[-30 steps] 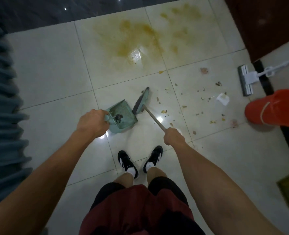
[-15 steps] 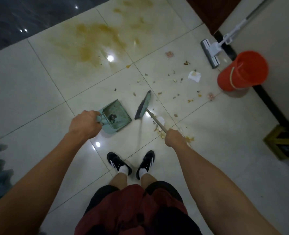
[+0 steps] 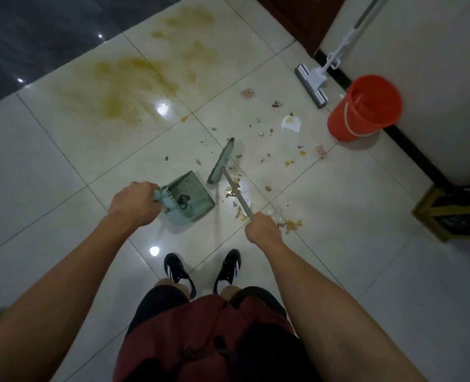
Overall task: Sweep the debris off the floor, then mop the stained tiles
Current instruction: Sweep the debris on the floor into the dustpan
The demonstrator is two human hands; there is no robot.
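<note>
Left hand point(image 3: 134, 206) grips ribbed plastic dustpan point(image 3: 191, 198); right hand point(image 3: 262, 227) grips flat broom point(image 3: 223, 164).

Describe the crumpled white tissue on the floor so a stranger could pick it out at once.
Start at the orange bucket standing against the wall, with the mop head beside it. Just left of the bucket's base, on the pale tile, lies the tissue. It is the only white, crumpled scrap there, clearly larger than the small brown and yellow crumbs scattered around it.
</note>
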